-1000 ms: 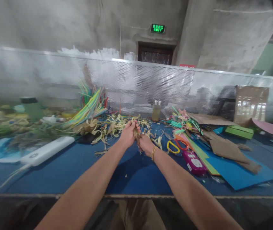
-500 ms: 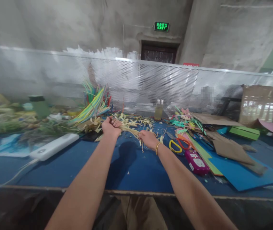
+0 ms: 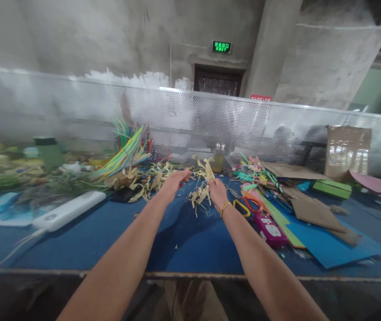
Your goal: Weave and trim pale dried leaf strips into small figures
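Observation:
My right hand, with a gold bracelet at the wrist, is closed round a bunch of pale, dry husk strips that stands up out of the fist. More loose strips hang or lie just left of that hand; which of the two I cannot tell. To the left, my left hand reaches toward the bunch with its fingers stretched out and apart from it, holding nothing. Behind my left hand lies a heap of similar dry strips on the blue tabletop.
Scissors with yellow and orange handles and a purple box lie by my right wrist. A white power strip is at left. Coloured pipe cleaners, a glass bottle and brown cardboard stand or lie farther back.
My left hand has let go of the strips and moved right. My right hand has tipped its bunch from lying across to pointing up. The view has shifted slightly.

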A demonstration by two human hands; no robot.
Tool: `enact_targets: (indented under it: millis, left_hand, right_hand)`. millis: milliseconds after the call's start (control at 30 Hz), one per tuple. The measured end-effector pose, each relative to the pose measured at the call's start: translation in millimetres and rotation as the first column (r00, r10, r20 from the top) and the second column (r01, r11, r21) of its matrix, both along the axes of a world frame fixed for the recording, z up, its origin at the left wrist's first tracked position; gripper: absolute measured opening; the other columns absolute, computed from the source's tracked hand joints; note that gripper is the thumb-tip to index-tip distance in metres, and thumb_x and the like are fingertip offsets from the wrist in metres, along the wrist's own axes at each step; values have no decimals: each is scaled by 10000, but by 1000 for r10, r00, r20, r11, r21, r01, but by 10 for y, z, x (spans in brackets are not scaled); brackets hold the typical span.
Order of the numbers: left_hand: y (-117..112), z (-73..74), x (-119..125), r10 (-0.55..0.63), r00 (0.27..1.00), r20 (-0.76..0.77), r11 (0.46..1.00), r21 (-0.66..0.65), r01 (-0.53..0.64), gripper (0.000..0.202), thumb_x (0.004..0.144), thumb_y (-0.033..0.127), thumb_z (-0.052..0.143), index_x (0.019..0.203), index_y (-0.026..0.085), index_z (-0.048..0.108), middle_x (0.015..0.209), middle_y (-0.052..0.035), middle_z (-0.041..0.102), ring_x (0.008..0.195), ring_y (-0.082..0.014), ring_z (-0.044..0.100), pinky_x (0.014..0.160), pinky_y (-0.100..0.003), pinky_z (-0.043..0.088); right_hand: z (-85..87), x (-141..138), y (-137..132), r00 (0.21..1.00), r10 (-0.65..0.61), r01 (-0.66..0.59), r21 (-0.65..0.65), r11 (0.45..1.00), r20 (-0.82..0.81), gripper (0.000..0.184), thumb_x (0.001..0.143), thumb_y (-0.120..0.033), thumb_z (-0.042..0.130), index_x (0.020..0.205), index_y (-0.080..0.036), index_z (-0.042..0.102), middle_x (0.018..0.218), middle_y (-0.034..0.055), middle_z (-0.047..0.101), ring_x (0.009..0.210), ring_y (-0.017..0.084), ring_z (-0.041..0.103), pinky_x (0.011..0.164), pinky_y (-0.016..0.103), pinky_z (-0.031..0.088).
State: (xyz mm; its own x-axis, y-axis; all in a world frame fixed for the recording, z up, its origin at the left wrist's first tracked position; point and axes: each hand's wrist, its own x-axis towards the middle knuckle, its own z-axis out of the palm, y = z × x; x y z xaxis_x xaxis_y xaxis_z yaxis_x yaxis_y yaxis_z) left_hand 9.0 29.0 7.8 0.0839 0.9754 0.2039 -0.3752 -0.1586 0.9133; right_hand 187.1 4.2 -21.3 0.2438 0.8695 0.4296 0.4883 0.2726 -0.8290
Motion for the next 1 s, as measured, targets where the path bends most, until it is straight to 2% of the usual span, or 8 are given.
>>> enact_targets:
  millis: [100,233,367,500,600,733,900,1000]
  left_hand:
    - [-165,-86,246,-228,966,-126,972,27,233,219,668,304,716,834,166,682,911,-78,680,844,-178,607,714,-264,430]
    - [-211,-92,279,-373,926,61,927,-22,375,179,744,312,655,807,144,646,831,-91,667,777,-190,619,693,-304,467]
    - [-117,39,120,-263,873,412,959,11,284,97,818,241,570,764,160,576,726,-32,622,712,-146,612,722,-311,496]
    - [-52,172,-49,-184,779,600,980,51,193,168,876,170,458,726,172,532,581,34,508,566,-80,545,740,-273,497]
    - [-41,231,-143,-138,742,656,986,18,167,264,907,148,368,683,179,504,517,52,422,477,-57,472,699,-241,494]
    - [-12,270,-346,-81,695,714,995,14,101,335,927,158,306,625,180,450,459,58,322,381,-48,350,532,-170,444]
    - [71,262,-678,-19,643,765,1000,7,21,370,940,215,270,585,186,373,407,64,215,318,-60,222,324,-153,228]
    - [100,251,-801,16,625,780,1000,-3,-22,372,938,208,257,574,190,337,386,70,192,299,-63,176,300,-178,143]
  right_hand:
    - [-36,-186,-86,995,67,-69,33,997,69,270,852,-361,356,677,-206,492,645,10,520,597,142,454,565,250,316]
    - [-36,-316,-154,953,271,-267,-46,962,137,275,861,-338,361,649,-208,478,590,-6,492,558,136,443,557,250,310]
    - [5,-337,-178,920,341,-327,-98,940,192,289,879,-287,357,634,-197,481,563,-11,476,540,127,441,554,245,305]
    - [47,-327,-206,892,363,-340,-128,932,269,281,887,-261,380,637,-186,486,573,-11,484,547,115,435,554,238,289]
    - [48,-309,-206,863,383,-365,-118,923,330,291,898,-242,365,644,-180,490,577,-19,470,559,107,426,567,232,282]
    - [23,-261,-171,834,388,-364,-138,921,392,271,886,-217,396,640,-173,501,584,-18,473,582,108,425,582,233,280]
    - [40,-201,-143,817,389,-359,-153,921,426,267,875,-227,410,630,-178,503,617,-7,511,606,115,440,592,238,278]
    - [58,-139,-115,865,323,-302,-116,946,383,266,866,-233,401,626,-184,503,615,-4,512,606,122,443,593,244,277]
